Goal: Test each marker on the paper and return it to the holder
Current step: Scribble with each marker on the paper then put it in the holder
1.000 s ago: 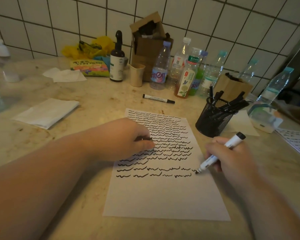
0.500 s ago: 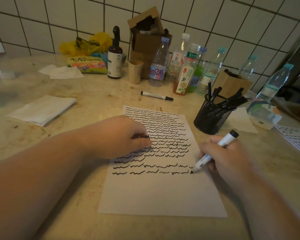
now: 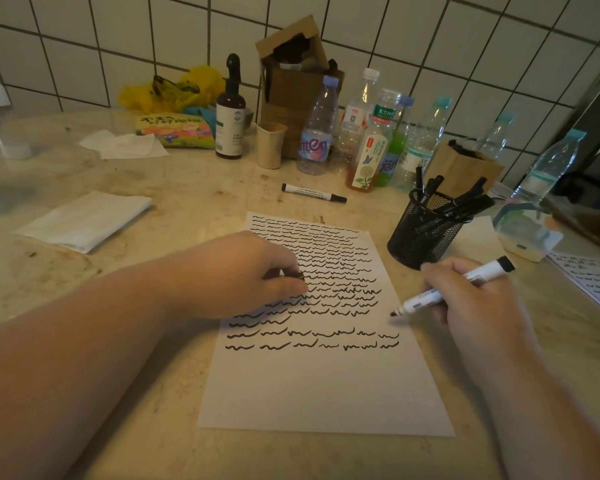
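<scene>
A white sheet of paper [image 3: 323, 386] lies on the counter, its upper half filled with rows of black squiggles. My right hand [image 3: 478, 306] grips an uncapped white marker [image 3: 426, 301], its black tip lifted just off the paper's right edge. My left hand [image 3: 243, 275] rests on the paper's left side with fingers curled round a small black cap [image 3: 297, 274]. A black mesh holder [image 3: 425, 233] with several black markers stands right of the paper's top. Another capped white marker [image 3: 313, 192] lies on the counter beyond the paper.
Several plastic bottles [image 3: 319, 133] and a cardboard box [image 3: 291, 81] line the tiled wall. A folded tissue [image 3: 84, 220] lies at left. A second scribbled sheet [image 3: 596, 282] and a small plastic container [image 3: 523, 230] sit at right.
My right hand has lifted the marker tip from the end of the bottom squiggle row and moved it up and right. The left hand stays put.
</scene>
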A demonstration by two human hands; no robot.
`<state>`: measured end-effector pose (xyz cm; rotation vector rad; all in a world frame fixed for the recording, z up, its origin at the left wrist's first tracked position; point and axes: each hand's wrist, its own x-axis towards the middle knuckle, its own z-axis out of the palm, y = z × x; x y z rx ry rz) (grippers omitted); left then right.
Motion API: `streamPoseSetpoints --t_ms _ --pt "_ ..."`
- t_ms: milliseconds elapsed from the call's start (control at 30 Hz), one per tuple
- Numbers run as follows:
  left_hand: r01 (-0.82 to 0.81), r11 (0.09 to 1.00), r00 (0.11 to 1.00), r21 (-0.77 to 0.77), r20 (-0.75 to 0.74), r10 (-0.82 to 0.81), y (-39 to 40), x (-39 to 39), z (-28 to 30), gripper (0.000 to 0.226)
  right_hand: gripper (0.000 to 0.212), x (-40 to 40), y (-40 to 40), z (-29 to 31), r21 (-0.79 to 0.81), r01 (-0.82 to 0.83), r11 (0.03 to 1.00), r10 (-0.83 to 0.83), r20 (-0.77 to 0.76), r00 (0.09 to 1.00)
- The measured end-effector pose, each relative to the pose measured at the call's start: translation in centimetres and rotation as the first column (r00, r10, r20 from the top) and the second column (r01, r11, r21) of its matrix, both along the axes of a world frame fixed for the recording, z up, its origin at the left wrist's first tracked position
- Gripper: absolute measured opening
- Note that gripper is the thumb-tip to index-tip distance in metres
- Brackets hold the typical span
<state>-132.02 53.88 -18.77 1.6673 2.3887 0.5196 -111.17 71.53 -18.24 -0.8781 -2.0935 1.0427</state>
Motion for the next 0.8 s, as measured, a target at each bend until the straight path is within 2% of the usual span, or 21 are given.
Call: streamPoseSetpoints --t_ms 133,200,267,300,400,667,800 --pt "0.02 0.999 0.999 0.025 0.042 -0.021 0.1 0.3 0.1 0.025 0.038 -0.5 -0.5 -0.3 -0.112 -0.305 0.946 0.287 -0.154 0.945" --pt "0.027 0.999 0.999 0.033 0.045 -0.029 0.1 0.4 0.2 0.025 0.049 -0.5 -0.3 -0.8 -0.201 -0.466 0.862 0.418 -0.24 0.876" --pt "0.026 0.999 0.998 0.036 0.049 -0.028 0.1 0.5 0.3 0.024 0.048 -0.6 -0.1 -1.0 -0.286 -0.574 0.767 0.467 -0.365 0.805" --pt "0.027 0.999 0.998 0.042 0.054 -0.03 0.1 0.5 0.3 0.024 0.044 -0.7 -0.2 -0.9 -0.305 -0.588 0.749 0.466 -0.389 0.795" --pt "0.04 0.997 0.996 0.072 0.071 -0.045 0.1 0.6 0.3 0.022 0.023 -1.0 -0.8 -0.9 -0.284 -0.539 0.793 0.437 -0.35 0.828" --pt "0.075 0.993 0.993 0.095 0.079 -0.082 0.4 0.9 0.2 0.022 0.021 -1.3 -1.5 -0.8 -0.211 -0.503 0.838 0.477 -0.166 0.863" --pt "0.077 0.997 0.991 0.028 0.103 -0.08 0.4 1.2 0.5 0.021 0.02 -1.2 -1.8 -0.4 -0.216 -0.517 0.828 0.504 -0.117 0.856"
